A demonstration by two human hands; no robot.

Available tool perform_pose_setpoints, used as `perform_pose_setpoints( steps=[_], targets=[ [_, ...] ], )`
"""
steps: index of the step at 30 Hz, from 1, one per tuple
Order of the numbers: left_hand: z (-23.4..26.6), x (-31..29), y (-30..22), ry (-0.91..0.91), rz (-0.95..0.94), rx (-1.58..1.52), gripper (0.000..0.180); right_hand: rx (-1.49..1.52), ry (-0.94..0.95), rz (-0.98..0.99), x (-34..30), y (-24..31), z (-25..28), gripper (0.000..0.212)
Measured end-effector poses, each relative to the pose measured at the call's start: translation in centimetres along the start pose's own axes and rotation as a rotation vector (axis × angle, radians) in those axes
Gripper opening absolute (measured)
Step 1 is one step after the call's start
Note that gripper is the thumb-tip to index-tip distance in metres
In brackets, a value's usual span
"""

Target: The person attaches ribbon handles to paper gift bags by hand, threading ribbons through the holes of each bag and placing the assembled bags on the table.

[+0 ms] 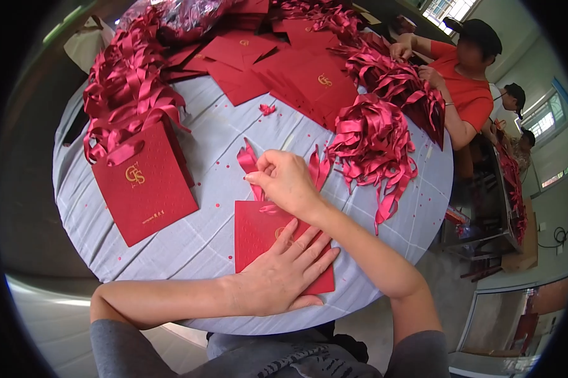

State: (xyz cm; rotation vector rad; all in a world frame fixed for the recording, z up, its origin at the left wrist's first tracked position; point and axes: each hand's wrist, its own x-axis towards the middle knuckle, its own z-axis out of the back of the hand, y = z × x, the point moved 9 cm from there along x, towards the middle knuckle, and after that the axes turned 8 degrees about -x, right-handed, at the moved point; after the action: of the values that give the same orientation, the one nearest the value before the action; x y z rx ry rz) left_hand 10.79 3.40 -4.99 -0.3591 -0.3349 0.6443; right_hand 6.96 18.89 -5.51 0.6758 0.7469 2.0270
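Observation:
A red paper gift bag (249,236) lies flat on the table in front of me. My left hand (290,268) rests on it, open, palm down with the fingers spread. Just above the bag's top edge, my right hand (284,179) is closed in a pinch on a pink-red satin ribbon (247,157), though the fingertips partly cover the grip. Another stretch of ribbon (320,167) shows to the right of that hand, and a short piece crosses the bag's top edge below it.
A ribboned red bag (145,186) tops a row of bags at left. Loose red bags (309,82) cover the far side of the cloth-covered round table (214,145). A ribbon heap (372,138) sits at right, near a co-worker in an orange-red shirt (460,88). Small red paper dots are scattered about.

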Motion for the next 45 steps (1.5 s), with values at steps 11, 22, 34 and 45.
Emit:
perform_pose_setpoints(
  steps=[11, 22, 34, 45],
  targets=[
    [0.2, 0.4, -0.2, 0.046, 0.017, -0.018, 0.081, 0.654, 0.164, -0.088, 1.1, -1.0, 1.8, 0.014],
    [0.3, 0.7, -0.3, 0.089, 0.051, -0.001, 0.082, -0.468, 0.073, -0.123, 1.0, -5.2, 9.8, 0.032],
    [0.2, 0.9, -0.1, 0.119, 0.062, -0.034, 0.082, -0.406, 0.184, -0.173, 0.5, -6.1, 7.7, 0.031],
    [0.4, 0.8, -0.1, 0.132, 0.077, -0.028, 0.083, -0.455, 0.112, -0.120, 0.7, -5.9, 7.5, 0.026]
  ],
)
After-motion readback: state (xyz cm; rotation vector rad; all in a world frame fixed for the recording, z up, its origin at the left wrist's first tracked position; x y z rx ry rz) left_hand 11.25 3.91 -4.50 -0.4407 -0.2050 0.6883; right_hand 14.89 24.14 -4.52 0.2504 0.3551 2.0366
